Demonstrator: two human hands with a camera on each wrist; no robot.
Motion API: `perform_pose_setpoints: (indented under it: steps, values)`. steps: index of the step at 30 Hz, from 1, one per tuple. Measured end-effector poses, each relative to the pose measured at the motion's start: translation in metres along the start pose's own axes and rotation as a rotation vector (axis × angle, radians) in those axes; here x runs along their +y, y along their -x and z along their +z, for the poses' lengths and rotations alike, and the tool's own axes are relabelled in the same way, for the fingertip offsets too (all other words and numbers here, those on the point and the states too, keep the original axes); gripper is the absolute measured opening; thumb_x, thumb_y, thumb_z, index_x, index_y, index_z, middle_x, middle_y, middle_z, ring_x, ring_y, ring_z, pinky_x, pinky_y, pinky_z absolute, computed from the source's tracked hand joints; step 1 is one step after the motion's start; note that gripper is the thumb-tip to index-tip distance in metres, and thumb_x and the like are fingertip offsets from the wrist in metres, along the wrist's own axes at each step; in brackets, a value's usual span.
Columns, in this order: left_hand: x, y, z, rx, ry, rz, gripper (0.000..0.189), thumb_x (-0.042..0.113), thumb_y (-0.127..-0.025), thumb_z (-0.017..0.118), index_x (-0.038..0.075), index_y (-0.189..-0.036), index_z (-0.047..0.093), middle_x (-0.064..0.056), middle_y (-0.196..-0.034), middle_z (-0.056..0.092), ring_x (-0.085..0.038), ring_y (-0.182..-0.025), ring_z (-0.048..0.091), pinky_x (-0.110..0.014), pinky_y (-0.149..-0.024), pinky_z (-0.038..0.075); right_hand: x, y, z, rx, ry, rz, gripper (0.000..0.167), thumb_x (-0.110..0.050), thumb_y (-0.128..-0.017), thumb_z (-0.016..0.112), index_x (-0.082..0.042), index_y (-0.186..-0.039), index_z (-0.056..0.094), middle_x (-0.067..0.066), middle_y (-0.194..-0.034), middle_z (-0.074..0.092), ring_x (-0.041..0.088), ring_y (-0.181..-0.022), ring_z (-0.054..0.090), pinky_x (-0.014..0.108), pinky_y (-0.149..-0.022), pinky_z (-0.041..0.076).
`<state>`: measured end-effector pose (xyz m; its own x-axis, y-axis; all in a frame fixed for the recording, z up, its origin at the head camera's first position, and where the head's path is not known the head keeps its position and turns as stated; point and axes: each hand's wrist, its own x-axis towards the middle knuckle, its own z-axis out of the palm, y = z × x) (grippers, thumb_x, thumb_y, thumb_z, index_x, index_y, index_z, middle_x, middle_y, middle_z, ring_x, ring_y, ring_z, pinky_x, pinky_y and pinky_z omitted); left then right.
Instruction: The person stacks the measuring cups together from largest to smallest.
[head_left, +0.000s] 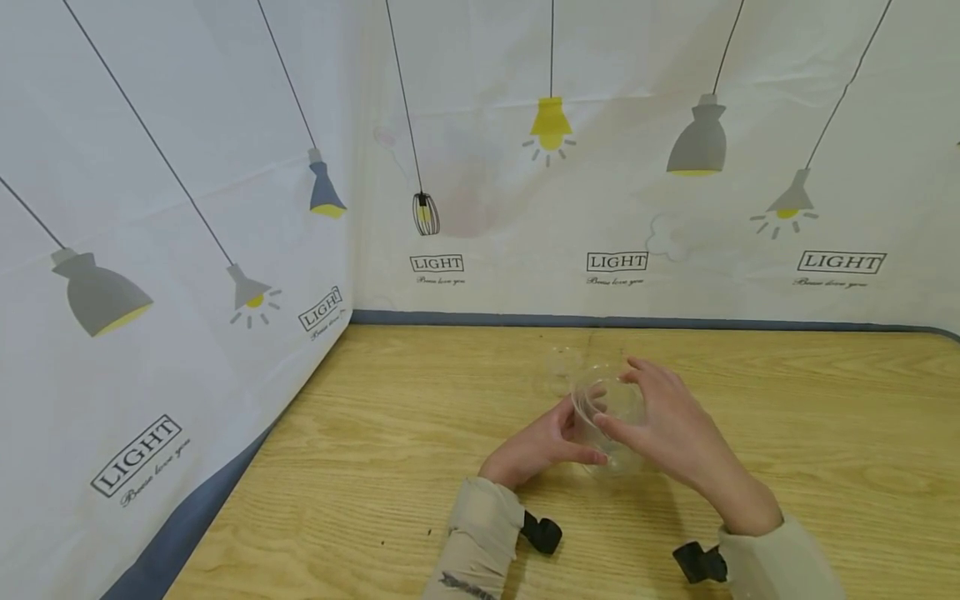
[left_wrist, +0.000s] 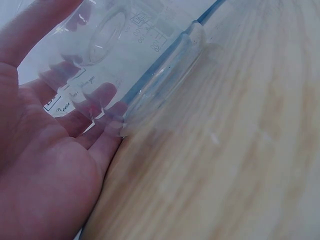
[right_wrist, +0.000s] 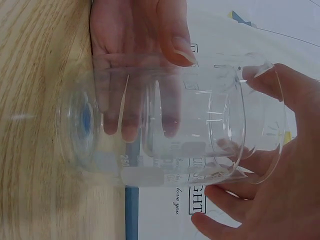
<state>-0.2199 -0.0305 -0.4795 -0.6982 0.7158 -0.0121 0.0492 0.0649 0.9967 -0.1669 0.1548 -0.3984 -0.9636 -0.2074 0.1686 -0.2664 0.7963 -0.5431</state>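
Observation:
A clear glass beaker [head_left: 617, 463] with white volume marks stands upright on the wooden table. My left hand [head_left: 542, 437] holds its side, with the thumb towards me and the fingers behind the glass. Inside it sits a smaller clear beaker [right_wrist: 200, 117], its rim above the larger one's rim and its base partway down, as the right wrist view shows. My right hand [head_left: 671, 421] grips this small beaker near its rim between thumb and fingers. In the left wrist view, the fingers [left_wrist: 97, 97] lie against the large beaker's wall.
Just behind the beakers, another clear glass piece [head_left: 558, 371] stands faintly visible on the table [head_left: 405, 467]. White cloth walls [head_left: 510, 208] printed with lamps border the table at the back and left. A black strap mount [head_left: 542, 533] sticks out from the left wrist.

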Motion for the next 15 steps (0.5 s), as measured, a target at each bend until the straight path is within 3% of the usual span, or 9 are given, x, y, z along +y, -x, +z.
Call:
perform_pose_setpoints:
  steps: [15]
  values:
    - [0.0013,0.0001,0.001,0.012,-0.016,-0.004,0.08,0.015,-0.076,0.071,0.032,-0.139,0.025,0.014,-0.141,0.027,-0.002,-0.127,0.024,-0.032,-0.104,0.019,-0.0016,0.0013,-0.0032,-0.045,-0.04,0.054,0.078,-0.058,-0.077,0.056,0.003,-0.123,0.046,0.022,-0.139,0.026,0.042,-0.125,0.021,0.063,-0.091,0.023]
